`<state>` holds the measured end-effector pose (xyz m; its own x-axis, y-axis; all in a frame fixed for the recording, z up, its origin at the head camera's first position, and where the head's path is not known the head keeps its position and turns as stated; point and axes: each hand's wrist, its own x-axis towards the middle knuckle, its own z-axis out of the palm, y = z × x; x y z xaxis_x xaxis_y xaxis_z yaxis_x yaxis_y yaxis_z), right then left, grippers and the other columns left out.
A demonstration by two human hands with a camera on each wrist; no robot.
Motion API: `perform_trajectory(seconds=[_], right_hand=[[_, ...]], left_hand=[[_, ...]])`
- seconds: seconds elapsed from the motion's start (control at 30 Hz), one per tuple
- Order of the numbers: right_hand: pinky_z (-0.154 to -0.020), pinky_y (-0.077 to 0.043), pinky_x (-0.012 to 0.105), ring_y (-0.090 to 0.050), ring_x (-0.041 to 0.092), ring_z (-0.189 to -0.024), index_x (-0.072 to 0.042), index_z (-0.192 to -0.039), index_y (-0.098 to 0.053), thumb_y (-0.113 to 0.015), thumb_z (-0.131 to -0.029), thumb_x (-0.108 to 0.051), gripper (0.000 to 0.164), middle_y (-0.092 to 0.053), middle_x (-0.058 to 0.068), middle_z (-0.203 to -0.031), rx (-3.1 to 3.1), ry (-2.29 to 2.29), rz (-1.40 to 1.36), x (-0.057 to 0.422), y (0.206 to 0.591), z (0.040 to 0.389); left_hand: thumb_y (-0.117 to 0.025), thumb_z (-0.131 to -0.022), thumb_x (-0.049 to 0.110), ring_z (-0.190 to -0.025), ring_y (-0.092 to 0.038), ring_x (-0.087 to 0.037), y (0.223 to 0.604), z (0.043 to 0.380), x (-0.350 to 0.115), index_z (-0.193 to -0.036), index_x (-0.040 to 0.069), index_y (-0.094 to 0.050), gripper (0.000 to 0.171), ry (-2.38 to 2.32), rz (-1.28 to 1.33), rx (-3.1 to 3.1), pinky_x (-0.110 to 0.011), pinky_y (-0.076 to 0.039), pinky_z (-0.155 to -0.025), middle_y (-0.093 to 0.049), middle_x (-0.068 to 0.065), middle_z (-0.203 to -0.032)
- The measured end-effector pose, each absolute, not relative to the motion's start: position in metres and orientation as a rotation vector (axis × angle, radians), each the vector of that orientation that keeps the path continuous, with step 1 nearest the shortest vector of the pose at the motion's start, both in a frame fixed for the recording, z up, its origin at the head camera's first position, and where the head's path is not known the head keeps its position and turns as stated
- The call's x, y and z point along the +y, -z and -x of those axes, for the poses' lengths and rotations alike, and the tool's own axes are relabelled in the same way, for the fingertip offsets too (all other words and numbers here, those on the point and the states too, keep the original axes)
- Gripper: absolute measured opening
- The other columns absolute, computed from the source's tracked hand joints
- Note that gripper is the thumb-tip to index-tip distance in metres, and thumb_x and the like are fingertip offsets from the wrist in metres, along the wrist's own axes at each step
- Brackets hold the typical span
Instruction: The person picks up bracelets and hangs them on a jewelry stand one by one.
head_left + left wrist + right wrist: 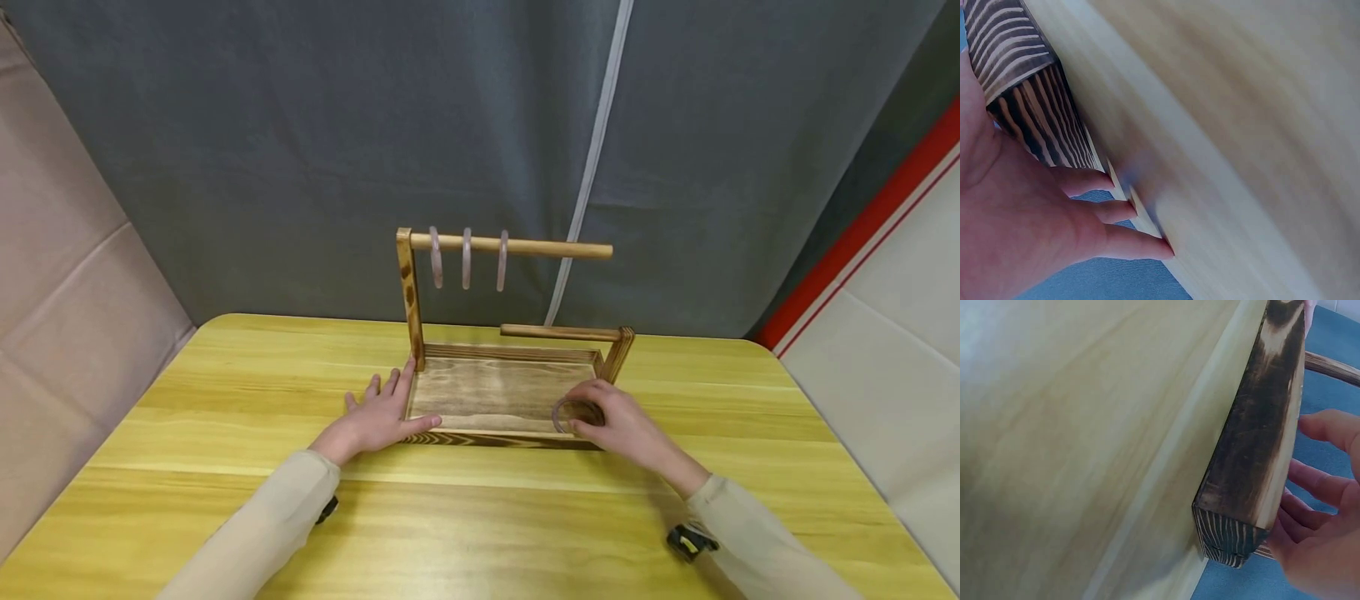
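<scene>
A wooden jewelry stand [495, 392] has a shallow tray, a tall post with a long upper bar [555, 248], and a short post with a lower bar [558, 332]. Three pale purple bangles [467, 258] hang on the upper bar. My left hand [378, 419] lies spread at the tray's left end, thumb on the front rim; in the left wrist view its fingertips [1165, 248] touch the tabletop. At the tray's right end, my right hand [618, 421] pinches another bangle [557, 415]. The tray wall [1254, 425] hides that bangle in the right wrist view.
The stand is on a yellow wood-grain table [480, 525]. A grey curtain [337, 167] with a white strip hangs behind it. Padded beige panels [75, 250] flank the left side, and a white wall [892, 333] with a red band the right.
</scene>
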<state>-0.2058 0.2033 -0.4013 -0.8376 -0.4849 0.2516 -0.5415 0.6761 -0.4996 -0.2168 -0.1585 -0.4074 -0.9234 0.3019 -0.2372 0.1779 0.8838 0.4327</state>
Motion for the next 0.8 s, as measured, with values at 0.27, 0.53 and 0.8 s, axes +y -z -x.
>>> perform_trajectory(seconds=[0.27, 0.53, 0.8], right_hand=[[-0.086, -0.048, 0.051, -0.058, 0.037, -0.107, 0.004, -0.117, -0.065, -0.066, -0.09, -0.007, 0.029, -0.059, 0.022, -0.12, -2.866, -0.834, -0.886, 0.203, 0.407, 0.212], [-0.091, -0.044, 0.054, -0.052, 0.042, -0.114, 0.012, -0.126, -0.057, -0.057, -0.095, -0.005, 0.035, -0.054, 0.028, -0.126, -2.915, -0.734, -0.962, 0.197, 0.407, 0.215], [-0.092, -0.044, 0.053, -0.049, 0.042, -0.117, 0.012, -0.13, -0.054, -0.054, -0.096, -0.005, 0.038, -0.051, 0.027, -0.13, -2.94, -0.742, -0.974, 0.189, 0.409, 0.218]], left_hand=[[-0.046, -0.088, 0.071, -0.139, -0.003, -0.052, 0.406, 0.216, -0.158, -0.155, 0.012, 0.011, 0.105, -0.584, -0.356, 2.754, -0.079, 0.0, -0.096, -0.009, -0.027, -0.156], [-0.047, -0.088, 0.071, -0.139, -0.002, -0.052, 0.406, 0.217, -0.159, -0.155, 0.013, 0.011, 0.105, -0.586, -0.354, 2.753, -0.079, 0.0, -0.096, -0.009, -0.027, -0.156], [-0.046, -0.088, 0.071, -0.139, -0.002, -0.053, 0.408, 0.218, -0.159, -0.155, 0.013, 0.011, 0.105, -0.59, -0.366, 2.758, -0.079, 0.001, -0.096, -0.009, -0.027, -0.156]])
